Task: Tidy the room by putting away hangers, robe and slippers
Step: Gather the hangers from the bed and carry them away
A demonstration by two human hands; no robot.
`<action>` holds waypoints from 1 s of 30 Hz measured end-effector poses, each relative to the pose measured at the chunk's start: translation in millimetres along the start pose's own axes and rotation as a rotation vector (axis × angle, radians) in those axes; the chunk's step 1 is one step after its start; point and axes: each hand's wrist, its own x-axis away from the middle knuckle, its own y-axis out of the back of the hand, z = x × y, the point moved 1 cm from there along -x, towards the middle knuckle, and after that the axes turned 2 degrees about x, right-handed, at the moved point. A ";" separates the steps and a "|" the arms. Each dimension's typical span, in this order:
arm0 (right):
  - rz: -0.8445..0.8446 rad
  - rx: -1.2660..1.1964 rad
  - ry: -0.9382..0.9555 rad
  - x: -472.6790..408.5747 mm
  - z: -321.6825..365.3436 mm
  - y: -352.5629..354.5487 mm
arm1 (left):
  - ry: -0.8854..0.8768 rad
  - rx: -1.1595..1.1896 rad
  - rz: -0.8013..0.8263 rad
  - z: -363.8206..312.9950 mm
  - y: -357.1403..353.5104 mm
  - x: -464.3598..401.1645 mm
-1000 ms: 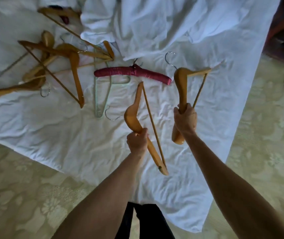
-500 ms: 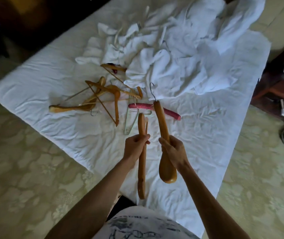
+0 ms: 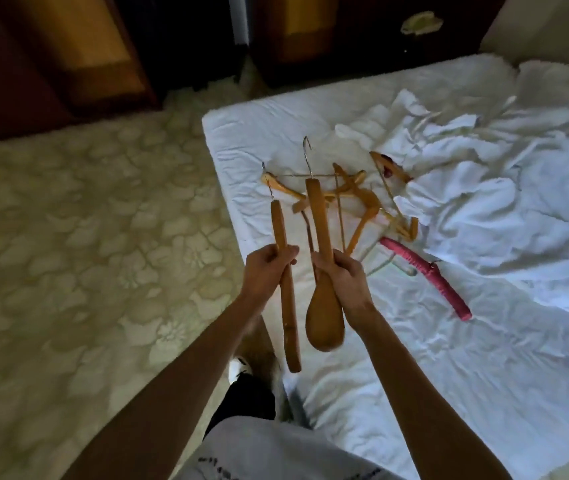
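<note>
My left hand (image 3: 266, 268) grips a slim wooden hanger (image 3: 288, 313) seen edge-on, its metal hook pointing up. A broader wooden hanger (image 3: 323, 306) with a rounded shoulder end is gripped in my right hand (image 3: 343, 275). Both are held in the air over the bed's near-left corner. Behind them several wooden hangers (image 3: 355, 199) lie tangled on the white sheet (image 3: 414, 358). A pink padded hanger (image 3: 428, 271) lies to their right, over a pale green hanger (image 3: 388, 266). A crumpled white robe (image 3: 477, 188) is heaped further right.
Patterned beige carpet (image 3: 86, 237) covers the floor to the left of the bed. Dark wooden furniture (image 3: 68, 53) stands along the far wall. My leg and a white shoe (image 3: 241, 367) show below the hands at the bed's edge.
The view has swung left, so the bed now sits on the right and the carpet and dark furniture have come into sight. Both hands still hold their hangers, now close together.
</note>
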 end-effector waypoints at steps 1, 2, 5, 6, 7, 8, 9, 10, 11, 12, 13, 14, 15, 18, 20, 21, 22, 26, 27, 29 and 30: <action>0.033 0.021 0.011 -3.2 5.9 -19.4 | -0.011 0.024 -0.038 -2.1 19.5 -2.7; 0.065 0.037 0.016 -6.6 11.8 -39.0 | -0.016 0.053 -0.076 -3.8 39.2 -5.8; 0.171 0.063 0.016 -21.4 31.4 -99.4 | -0.031 0.104 -0.183 -10.6 101.7 -17.6; 0.206 0.079 0.019 -28.5 39.6 -121.0 | -0.038 0.101 -0.213 -13.2 123.7 -23.9; 0.237 0.092 0.023 -36.5 48.2 -143.5 | -0.045 0.100 -0.238 -16.0 145.5 -31.8; 0.267 0.106 0.030 -45.1 57.1 -166.8 | -0.051 0.099 -0.261 -19.0 167.9 -40.8; 0.292 0.114 0.041 -55.0 66.0 -191.0 | -0.053 0.106 -0.289 -22.4 190.4 -51.1; 0.315 0.123 0.054 -65.8 74.8 -215.5 | -0.052 0.121 -0.318 -25.8 212.5 -63.2; 0.339 0.132 0.067 -77.4 83.9 -240.7 | -0.050 0.134 -0.349 -30.2 234.9 -76.1; 0.365 0.144 0.079 -89.6 93.9 -266.4 | -0.055 0.143 -0.376 -34.9 257.6 -90.8; 0.388 0.155 0.095 -102.5 104.1 -292.4 | -0.064 0.150 -0.396 -40.7 280.2 -105.5; 0.409 0.166 0.114 -115.1 115.7 -318.0 | -0.074 0.157 -0.409 -47.6 302.9 -120.9; 0.425 0.174 0.130 -128.0 127.3 -343.6 | -0.081 0.169 -0.419 -56.0 325.1 -135.7; 0.478 0.199 0.162 -158.3 160.8 -414.7 | -0.089 0.205 -0.445 -76.5 387.8 -178.2; 0.502 0.212 0.182 -177.9 180.3 -456.9 | -0.109 0.221 -0.450 -89.6 425.8 -204.5; 0.514 0.211 0.191 -187.8 188.9 -475.5 | -0.114 0.228 -0.452 -95.4 442.7 -216.5; 0.524 0.213 0.191 -197.5 196.8 -492.1 | -0.113 0.232 -0.455 -99.4 458.5 -229.3; 0.526 0.195 0.154 -235.7 222.9 -546.4 | -0.104 0.251 -0.467 -110.5 508.6 -278.0; 0.525 0.189 0.146 -247.1 229.3 -560.2 | -0.097 0.256 -0.464 -113.8 520.7 -291.9; 0.522 0.184 0.136 -272.7 241.1 -590.1 | -0.085 0.256 -0.451 -119.7 546.1 -324.6; 0.517 0.186 0.133 -286.6 246.7 -605.6 | -0.084 0.256 -0.441 -123.2 558.5 -342.6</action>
